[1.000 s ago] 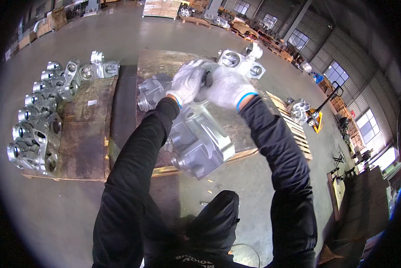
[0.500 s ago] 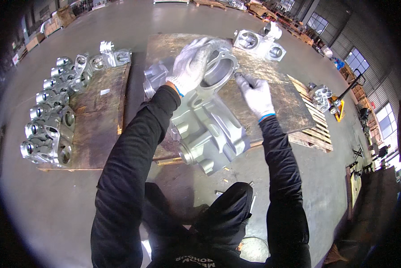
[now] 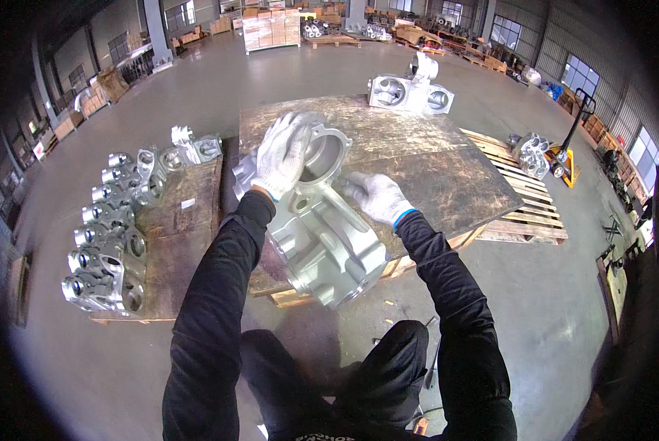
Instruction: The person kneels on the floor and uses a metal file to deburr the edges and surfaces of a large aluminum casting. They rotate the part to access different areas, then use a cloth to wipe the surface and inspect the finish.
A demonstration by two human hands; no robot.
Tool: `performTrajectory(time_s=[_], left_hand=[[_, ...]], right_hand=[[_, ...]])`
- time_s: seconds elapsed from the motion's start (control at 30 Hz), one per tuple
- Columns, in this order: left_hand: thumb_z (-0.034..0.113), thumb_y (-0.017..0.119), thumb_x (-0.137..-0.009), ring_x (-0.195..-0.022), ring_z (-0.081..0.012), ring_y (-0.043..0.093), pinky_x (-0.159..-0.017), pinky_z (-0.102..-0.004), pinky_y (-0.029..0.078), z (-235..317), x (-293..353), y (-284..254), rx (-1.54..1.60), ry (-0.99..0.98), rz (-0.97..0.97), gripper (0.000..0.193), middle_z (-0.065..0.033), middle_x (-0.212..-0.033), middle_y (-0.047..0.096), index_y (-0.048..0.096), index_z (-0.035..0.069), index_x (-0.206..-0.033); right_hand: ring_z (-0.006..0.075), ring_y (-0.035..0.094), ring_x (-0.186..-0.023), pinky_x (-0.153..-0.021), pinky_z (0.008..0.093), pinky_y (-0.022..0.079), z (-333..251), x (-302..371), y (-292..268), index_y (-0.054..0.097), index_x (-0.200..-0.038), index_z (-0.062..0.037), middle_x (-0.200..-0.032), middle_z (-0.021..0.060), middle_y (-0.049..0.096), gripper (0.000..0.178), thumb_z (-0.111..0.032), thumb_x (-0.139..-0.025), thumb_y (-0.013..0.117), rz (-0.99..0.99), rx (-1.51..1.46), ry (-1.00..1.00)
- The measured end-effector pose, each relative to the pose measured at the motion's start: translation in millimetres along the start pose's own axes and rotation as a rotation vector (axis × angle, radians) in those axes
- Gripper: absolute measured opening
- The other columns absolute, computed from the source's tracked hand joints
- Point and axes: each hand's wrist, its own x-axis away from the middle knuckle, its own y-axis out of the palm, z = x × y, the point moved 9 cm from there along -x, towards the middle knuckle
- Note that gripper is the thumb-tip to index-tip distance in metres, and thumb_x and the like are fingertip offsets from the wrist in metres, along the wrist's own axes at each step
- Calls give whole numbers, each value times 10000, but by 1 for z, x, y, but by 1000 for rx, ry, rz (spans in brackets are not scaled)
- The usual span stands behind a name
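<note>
A large silver metal casting (image 3: 333,246) lies tilted over the near edge of the wooden-topped stand, its round bore facing up at the far end. On the left side of that bore rests my left hand (image 3: 284,153), white-gloved, its fingers stretched out flat against the metal. My right hand (image 3: 379,195), also gloved, is just right of the bore's rim with its fingers drawn together. Whatever those fingers may hold is too small to make out. Both forearms wear black sleeves.
The stand's worn wooden top (image 3: 432,158) carries another casting (image 3: 410,92) at its far edge. Several castings (image 3: 113,235) line a lower wooden platform (image 3: 179,242) on the left. To the right are a slatted pallet (image 3: 517,198) and a yellow pallet jack (image 3: 562,165).
The view has tilted up, showing more of the far hall. My left hand stays on the casting; my right hand remains beside the bore, slightly lower along its right side.
</note>
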Motion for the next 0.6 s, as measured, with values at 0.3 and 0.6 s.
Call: performTrajectory(time_s=[0.3, 0.6], left_hand=[[281, 537, -1062, -1335, -422, 546, -1151, -493, 403, 5, -2, -3, 25, 42, 22, 361, -204, -1384, 636, 655, 70, -1330], [224, 601, -1048, -1194, -395, 623, -1037, -462, 483, 12, -10, 2, 79, 82, -2, 275, -181, -1254, 672, 660, 60, -1261]], right_hand=[[363, 673, -1132, -1013, 480, 492, 10, -9, 24, 678, -1349, -235, -1220, 157, 687, 384, -274, -968, 644, -3, 294, -167], [326, 682, -1049, -946, 471, 445, 15, 40, 15, 643, -1374, -165, -1145, 139, 700, 466, -212, -910, 649, 14, 385, -336]])
